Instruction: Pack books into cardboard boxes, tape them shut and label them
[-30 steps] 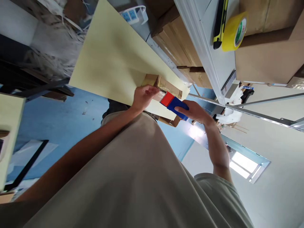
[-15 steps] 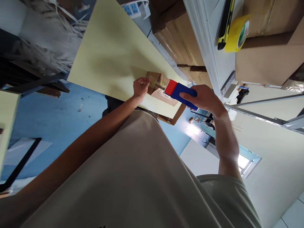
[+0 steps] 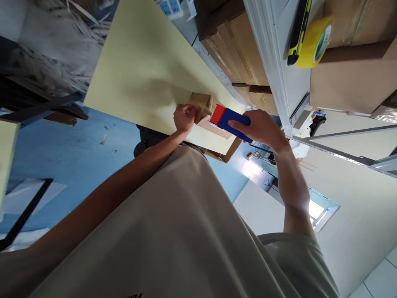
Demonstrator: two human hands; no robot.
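Observation:
A small cardboard box (image 3: pixel 221 130) rests on the pale yellow tabletop (image 3: pixel 139 54), near its front edge. Clear packing tape (image 3: pixel 204 108) shines across the box's top. At the box's left end my left hand (image 3: pixel 185 118) is closed, its fingers pinched on the tape's end and close against the cardboard; the fingertips are partly hidden. My right hand (image 3: pixel 260 128) is wrapped round a blue-and-red tape dispenser (image 3: pixel 232 121), thumb along its near side. The dispenser's red end points left, over the box, and covers part of it.
A shelf (image 3: pixel 273 54) along the far side holds a yellow tape roll (image 3: pixel 314 43), a black-and-yellow utility knife (image 3: pixel 299 33) and cardboard boxes (image 3: pixel 356 78). More cartons (image 3: pixel 238 49) stand under it. A white power strip (image 3: pixel 170 8) lies beyond the table.
The right hand and tape dispenser have shifted slightly left, nearer the left hand. The left hand has turned and sits lower at the box's left end. The camera view has shifted slightly.

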